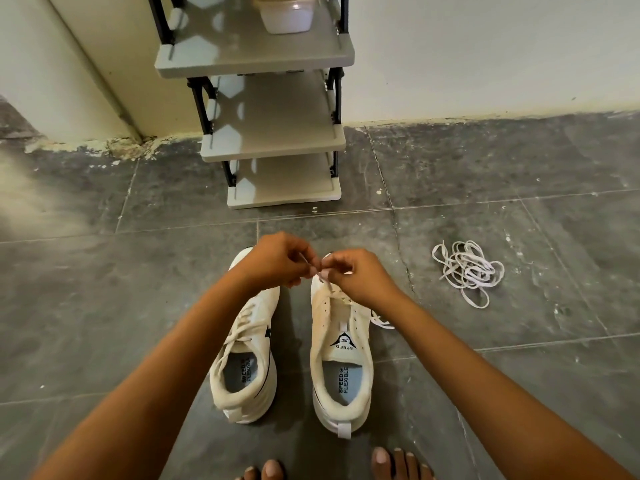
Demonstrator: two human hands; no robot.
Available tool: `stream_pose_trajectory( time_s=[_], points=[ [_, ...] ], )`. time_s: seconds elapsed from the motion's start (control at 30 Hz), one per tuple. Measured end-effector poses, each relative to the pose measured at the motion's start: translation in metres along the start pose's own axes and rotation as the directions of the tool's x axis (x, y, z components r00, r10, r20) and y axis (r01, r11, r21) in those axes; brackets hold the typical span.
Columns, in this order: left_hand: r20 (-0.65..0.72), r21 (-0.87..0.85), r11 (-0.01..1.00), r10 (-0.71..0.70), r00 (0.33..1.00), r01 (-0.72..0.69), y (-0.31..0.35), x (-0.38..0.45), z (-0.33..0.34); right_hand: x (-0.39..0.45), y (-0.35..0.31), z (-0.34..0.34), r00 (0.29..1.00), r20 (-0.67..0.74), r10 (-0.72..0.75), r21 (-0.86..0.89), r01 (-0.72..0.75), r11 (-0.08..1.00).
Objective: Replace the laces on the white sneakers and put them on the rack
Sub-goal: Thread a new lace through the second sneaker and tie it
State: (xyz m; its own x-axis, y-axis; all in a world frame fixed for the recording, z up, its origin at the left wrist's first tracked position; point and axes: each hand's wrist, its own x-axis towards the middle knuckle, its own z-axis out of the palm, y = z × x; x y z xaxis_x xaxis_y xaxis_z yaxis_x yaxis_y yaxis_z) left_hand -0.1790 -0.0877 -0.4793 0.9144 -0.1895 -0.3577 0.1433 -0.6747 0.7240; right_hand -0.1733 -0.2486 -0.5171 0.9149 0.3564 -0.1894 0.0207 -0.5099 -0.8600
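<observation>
Two white sneakers stand side by side on the dark tiled floor, toes pointing away from me. The left sneaker (pixel 244 355) is laced. The right sneaker (pixel 341 358) has its lace loose near the toe, and a lace end (pixel 381 322) trails off its right side. My left hand (pixel 277 261) and my right hand (pixel 360 275) meet above the right sneaker's toe, and each pinches a piece of its lace (pixel 320 270). A bundle of loose white laces (pixel 467 270) lies on the floor to the right.
A grey shoe rack (pixel 277 143) with three visible shelves stands against the wall just beyond the sneakers. A pale plastic container (pixel 287 15) sits on its top shelf. My bare toes (pixel 381 459) show at the bottom edge.
</observation>
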Motion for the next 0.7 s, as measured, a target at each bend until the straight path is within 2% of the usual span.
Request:
stream_pose_trajectory(
  time_s=[0.13,0.23,0.3,0.37,0.4,0.43,0.47,0.53,0.6,0.7],
  points=[
    [-0.075,-0.139,0.99,-0.022,0.997,0.011,-0.007,-0.003,-0.005,0.001,0.01,-0.02,0.996,-0.067,0.058,-0.057,-0.061,0.996],
    [-0.082,-0.214,0.976,-0.053,0.995,0.034,-0.01,-0.002,-0.012,0.0,0.017,-0.032,0.993,-0.025,0.115,-0.115,-0.117,0.986],
    [-0.028,-0.169,0.985,-0.05,0.998,0.045,-0.006,0.002,-0.011,0.0,0.017,-0.034,0.986,0.029,0.165,-0.196,-0.156,0.968],
    [0.015,-0.092,0.996,-0.022,1.0,0.023,0.001,0.006,-0.007,0.001,0.016,-0.033,0.981,0.052,0.187,-0.351,-0.157,0.923],
    [0.019,-0.054,0.999,-0.003,1.0,0.004,0.004,0.007,-0.004,0.001,0.014,-0.031,0.984,0.06,0.169,-0.35,-0.138,0.927],
    [0.008,-0.017,1.0,0.018,1.0,-0.017,0.007,0.007,-0.001,0.0,0.013,-0.027,0.987,0.077,0.144,-0.25,-0.121,0.961],
    [-0.016,0.019,0.999,0.037,0.999,-0.036,0.009,0.008,0.001,-0.001,0.011,-0.022,0.987,0.097,0.128,-0.073,-0.121,0.99],
    [-0.071,0.065,0.996,0.066,0.995,-0.061,0.012,0.008,0.006,-0.006,0.009,-0.014,0.99,0.084,0.117,0.264,-0.135,0.955],
    [-0.126,0.054,0.997,0.07,0.99,-0.064,0.011,0.006,0.013,-0.008,0.011,-0.009,0.991,0.03,0.127,0.364,-0.13,0.922],
    [-0.229,0.053,0.998,-0.003,0.973,0.015,0.001,0.003,0.024,-0.01,0.019,-0.005,0.98,-0.022,0.2,0.368,-0.178,0.912]
  ],
)
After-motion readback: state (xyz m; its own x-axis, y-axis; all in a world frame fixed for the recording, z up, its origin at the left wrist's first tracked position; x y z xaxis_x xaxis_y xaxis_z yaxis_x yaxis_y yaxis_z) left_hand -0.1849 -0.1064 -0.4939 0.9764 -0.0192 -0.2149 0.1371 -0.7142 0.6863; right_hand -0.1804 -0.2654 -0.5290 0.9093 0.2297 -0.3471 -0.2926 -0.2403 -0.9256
